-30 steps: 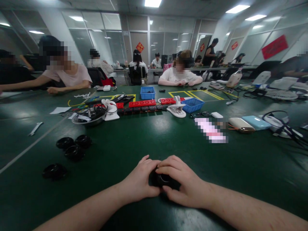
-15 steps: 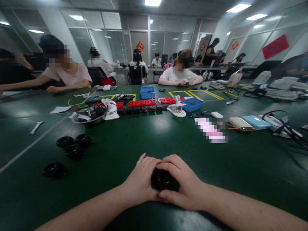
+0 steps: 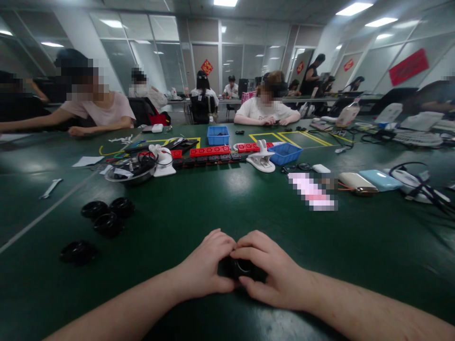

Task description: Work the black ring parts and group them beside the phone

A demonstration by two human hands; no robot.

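Low over the green table, a glossy black round part (image 3: 243, 268) with a ring-like rim sits between my two hands, mostly covered by fingers. My right hand (image 3: 273, 271) curls around its right side, thumb at the near edge and fingers across the far edge. From the left, my left hand (image 3: 204, 263) closes on it with thumb and fingertips; a dark gap shows inside its palm. Similar black round parts lie to the left: a cluster with one piece (image 3: 108, 223) in front, and a single one (image 3: 78, 252) nearer me.
An open-end wrench (image 3: 51, 188) lies far left. Beyond the parts stand a metal bowl (image 3: 132, 176) of cables, a white clip base (image 3: 261, 161), red power sockets (image 3: 210, 151) and blue bins (image 3: 218, 136). Power banks (image 3: 378, 180) and cables lie right. A person (image 3: 266, 106) sits opposite.
My left hand has shifted slightly left, its palm a little farther from the black part. My right hand stays around the part. The view has turned very slightly.
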